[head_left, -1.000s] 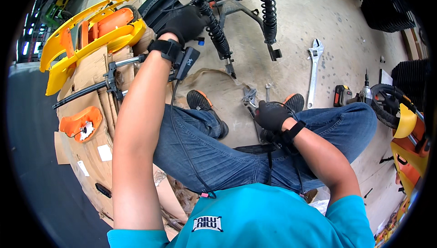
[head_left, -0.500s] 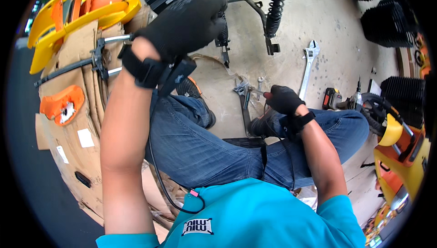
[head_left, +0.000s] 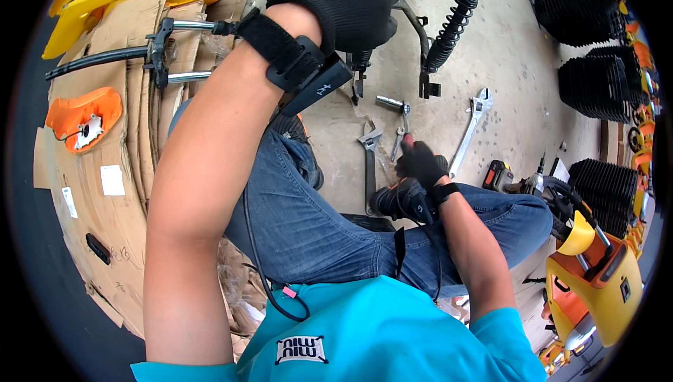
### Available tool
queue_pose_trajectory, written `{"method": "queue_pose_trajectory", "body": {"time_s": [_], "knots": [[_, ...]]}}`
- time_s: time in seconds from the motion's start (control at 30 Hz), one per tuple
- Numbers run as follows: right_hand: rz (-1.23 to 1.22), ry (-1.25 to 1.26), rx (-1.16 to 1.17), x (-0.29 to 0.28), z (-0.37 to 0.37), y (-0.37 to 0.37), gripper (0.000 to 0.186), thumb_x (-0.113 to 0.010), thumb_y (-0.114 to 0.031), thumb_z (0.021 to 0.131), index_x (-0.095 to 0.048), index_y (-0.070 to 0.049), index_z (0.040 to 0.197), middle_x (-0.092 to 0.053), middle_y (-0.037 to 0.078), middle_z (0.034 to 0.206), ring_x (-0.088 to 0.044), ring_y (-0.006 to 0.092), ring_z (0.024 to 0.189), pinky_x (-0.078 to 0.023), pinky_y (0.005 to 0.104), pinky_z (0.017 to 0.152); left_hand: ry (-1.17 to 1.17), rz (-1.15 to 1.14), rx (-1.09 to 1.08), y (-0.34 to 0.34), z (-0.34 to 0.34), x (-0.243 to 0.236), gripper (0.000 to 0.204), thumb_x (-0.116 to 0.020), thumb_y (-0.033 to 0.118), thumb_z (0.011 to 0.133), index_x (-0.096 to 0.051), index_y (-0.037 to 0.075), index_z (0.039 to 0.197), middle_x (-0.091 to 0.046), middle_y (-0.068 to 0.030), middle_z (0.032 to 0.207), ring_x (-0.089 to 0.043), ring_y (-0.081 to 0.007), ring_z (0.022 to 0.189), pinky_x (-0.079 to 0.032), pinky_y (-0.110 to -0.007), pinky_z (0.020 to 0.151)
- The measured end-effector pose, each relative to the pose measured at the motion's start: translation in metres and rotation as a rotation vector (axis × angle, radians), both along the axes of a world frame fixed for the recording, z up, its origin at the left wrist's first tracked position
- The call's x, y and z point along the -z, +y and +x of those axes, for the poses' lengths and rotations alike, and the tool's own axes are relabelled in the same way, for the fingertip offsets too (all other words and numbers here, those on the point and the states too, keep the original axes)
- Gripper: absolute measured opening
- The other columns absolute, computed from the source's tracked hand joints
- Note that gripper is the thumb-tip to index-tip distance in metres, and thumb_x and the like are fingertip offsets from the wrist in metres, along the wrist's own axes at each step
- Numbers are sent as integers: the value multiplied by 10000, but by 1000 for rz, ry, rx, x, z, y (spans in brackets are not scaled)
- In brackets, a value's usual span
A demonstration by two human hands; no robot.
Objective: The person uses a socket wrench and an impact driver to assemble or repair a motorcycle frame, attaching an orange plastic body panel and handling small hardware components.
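1. Here's the ratchet (head_left: 406,121), just right of the dark wrench (head_left: 370,171), its silver socket (head_left: 388,103) reaching past that wrench's head. It's touching no part of the frame.
2. The right hand (head_left: 422,164), gloved in black, is right of the dark wrench and closed snugly round the ratchet's red handle.
3. Up goes the eye to the left hand (head_left: 361,11), beyond the dark wrench: fingers curled over the frame, but whether they grip anything, I can't tell!
4. The frame (head_left: 415,24) sits beyond the dark wrench too. Progress check: the right spring (head_left: 452,31) looks mounted on top, while its lower end seems unfinished, I'd judge. The other spring is mostly hidden.
5. Wider out: a small spanner (head_left: 397,145) just right of the dark wrench, a big silver wrench (head_left: 468,133) farther right, the drill (head_left: 537,180) beyond that. Well left, cardboard (head_left: 133,136) carries an orange shell (head_left: 105,112).
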State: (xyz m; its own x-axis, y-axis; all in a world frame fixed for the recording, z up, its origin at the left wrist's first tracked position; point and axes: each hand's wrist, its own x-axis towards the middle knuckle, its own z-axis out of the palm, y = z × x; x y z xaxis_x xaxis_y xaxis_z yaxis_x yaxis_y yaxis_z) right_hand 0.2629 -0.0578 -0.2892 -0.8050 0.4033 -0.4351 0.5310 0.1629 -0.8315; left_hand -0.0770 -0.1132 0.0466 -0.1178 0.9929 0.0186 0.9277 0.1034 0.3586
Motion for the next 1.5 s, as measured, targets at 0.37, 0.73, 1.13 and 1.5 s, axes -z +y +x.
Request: {"method": "queue_pose_trajectory", "body": {"time_s": [0.37, 0.73, 1.13, 1.5], "knots": [[195, -423, -514, -78, -45, -66, 280, -582, -283, 829, -601, -25, 936, -637, 231, 965, -614, 398, 924, -483, 467, 784, 32, -69, 33, 0, 29, -2, 326, -566, 151, 826, -586, 10, 1120, -649, -182, 993, -640, -298, 930, -504, -379, 833], [163, -272, -233, -254, -82, 36, 237, -571, -140, 874, -577, -12, 1074, -638, 131, 870, -608, 233, 763, -490, 340, 685, -627, 562, 518, -28, 113, -49, 210, -623, 186, 769, -601, -15, 823, -619, -164, 745, -640, -318, 731, -529, -391, 683], [378, -149, -235, -301, -92, 42, 321, -603, -111, 863, -539, -15, 1162, -634, 143, 784, -628, 232, 673, -500, 329, 637, -808, 587, 617, -80, 143, -86, 213, -618, 179, 780, -603, 14, 913, -615, -147, 825, -619, -287, 787, -507, -387, 700], [489, 61, -501, -290, -118, 34, 375, -614, -195, 829, -511, -23, 1146, -605, 188, 935, -610, 358, 848, -489, 432, 721, -655, 372, 577, -56, 128, -89, 274, -619, 164, 776, -604, 31, 1016, -614, -138, 915, -602, -274, 864, -489, -394, 742]]}}
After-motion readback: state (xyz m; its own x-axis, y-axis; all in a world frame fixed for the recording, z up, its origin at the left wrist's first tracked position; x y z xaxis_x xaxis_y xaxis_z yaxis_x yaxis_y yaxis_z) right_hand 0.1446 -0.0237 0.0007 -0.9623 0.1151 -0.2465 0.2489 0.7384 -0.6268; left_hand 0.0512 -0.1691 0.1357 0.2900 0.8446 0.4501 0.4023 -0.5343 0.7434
